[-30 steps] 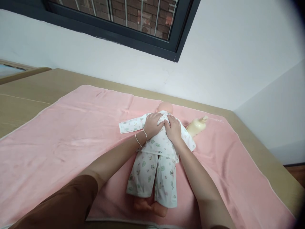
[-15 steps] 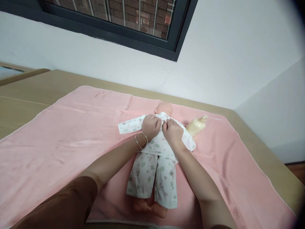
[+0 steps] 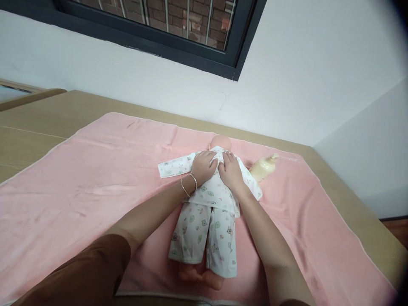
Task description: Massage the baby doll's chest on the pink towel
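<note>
A baby doll (image 3: pixel 220 142) lies on its back with its head toward the wall and its feet toward me. It wears a white printed top (image 3: pixel 210 193) and matching trousers (image 3: pixel 190 233). My left hand (image 3: pixel 204 167), with a bangle on the wrist, rests on the left side of the top's chest, its fingers stretched out. On the right side of the chest, my right hand (image 3: pixel 231 170) lies with fingers extended over the cloth. Both hands touch the top near the neckline and cover part of its front.
Beneath the doll a pink blanket (image 3: pixel 105 178) is spread over a wooden table (image 3: pixel 41 114). To the doll's right stands or lies a pale yellow bottle (image 3: pixel 264 168). A white wall (image 3: pixel 280 85) with a dark-framed window (image 3: pixel 236 51) rises behind the table's far edge.
My fingers were pinched together at the top's front near the neck. Now they are let out and lie flatter on the chest. The doll has stayed in place.
</note>
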`<state>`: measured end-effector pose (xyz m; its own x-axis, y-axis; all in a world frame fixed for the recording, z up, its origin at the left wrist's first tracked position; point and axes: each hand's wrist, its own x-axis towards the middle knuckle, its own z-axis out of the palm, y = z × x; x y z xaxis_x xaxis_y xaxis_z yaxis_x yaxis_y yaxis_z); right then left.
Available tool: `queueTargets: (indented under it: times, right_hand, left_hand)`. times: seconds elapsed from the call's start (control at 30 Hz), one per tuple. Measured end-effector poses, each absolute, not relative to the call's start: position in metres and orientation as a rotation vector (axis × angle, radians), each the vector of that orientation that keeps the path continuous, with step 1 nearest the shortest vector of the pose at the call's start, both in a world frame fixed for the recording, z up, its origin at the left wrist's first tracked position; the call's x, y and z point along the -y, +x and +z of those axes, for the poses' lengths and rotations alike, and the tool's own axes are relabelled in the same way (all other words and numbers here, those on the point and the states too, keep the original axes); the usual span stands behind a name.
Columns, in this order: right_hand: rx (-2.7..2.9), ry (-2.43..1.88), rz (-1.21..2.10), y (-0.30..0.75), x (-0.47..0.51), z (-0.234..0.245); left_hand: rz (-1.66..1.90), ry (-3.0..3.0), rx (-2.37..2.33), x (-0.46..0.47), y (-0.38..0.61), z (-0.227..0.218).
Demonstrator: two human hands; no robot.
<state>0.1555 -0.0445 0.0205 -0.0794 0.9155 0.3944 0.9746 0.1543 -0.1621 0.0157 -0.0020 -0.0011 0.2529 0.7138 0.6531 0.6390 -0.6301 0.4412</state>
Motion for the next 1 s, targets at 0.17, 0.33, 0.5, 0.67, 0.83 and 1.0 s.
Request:
queueTargets:
  times: [0.17,0.33,0.5,0.67,0.83,1.0]
  right_hand:
    - [1.983,-1.887,-0.351,0.144,0.054,0.026]
    - [1.932,-1.949,-0.447,0.135,0.063,0.028]
    - [1.871,-1.912,-0.341,0.139,0.058,0.026]
    - [1.922,-1.871,-0.233,0.146,0.051,0.023]
    - [2.067,-1.856,-0.143,0.155,0.044,0.023]
    - [2.082,-1.832,-0.215,0.153,0.047,0.026]
  left_hand:
    - [1.435,2.456,-1.339,0.005,0.015,-0.003]
    - [1.475,2.493,-1.401,0.008,0.015,-0.002]
    - [1.49,2.449,-1.492,0.012,0.018,-0.002]
    - [1.424,2.426,-1.47,0.008,0.019,-0.004]
    - [1.305,2.497,-1.282,0.001,0.016,-0.004]
    - [1.387,2.501,-1.382,0.004,0.017,-0.004]
